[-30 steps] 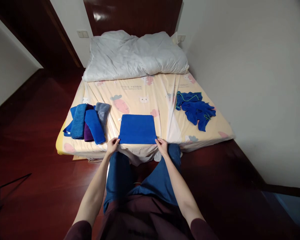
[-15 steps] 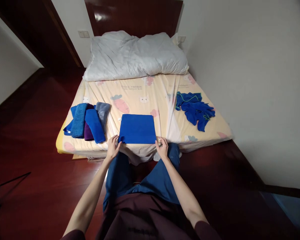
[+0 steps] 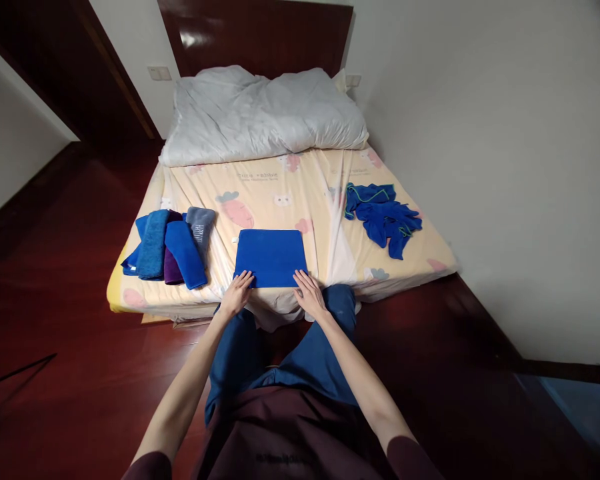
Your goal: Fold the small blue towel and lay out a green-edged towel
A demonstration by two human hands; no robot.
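A blue towel [image 3: 270, 255] lies flat as a smooth rectangle at the near edge of the bed. My left hand [image 3: 237, 293] rests on its near left corner, palm down with the fingers stretched out. On the near right corner lies my right hand [image 3: 310, 293], its fingers likewise flat on the cloth. Neither hand grips the towel. To the left is a group of folded towels [image 3: 186, 255] in blue, purple and grey, partly overlapping. A crumpled heap of blue cloths [image 3: 384, 217] with green edging lies to the right.
The bed [image 3: 325, 250] has a cream sheet with a carrot and rabbit print. A white quilt [image 3: 270, 120] is bunched at its head, before a dark wooden headboard [image 3: 260, 37]. A wall [image 3: 490, 160] runs along the right side. A thin black stand [image 3: 17, 372] is on the floor at left.
Both hands have shifted from the towel's near corners inward onto its top, the fingers going from curled at the edges to flat. The view has turned slightly.
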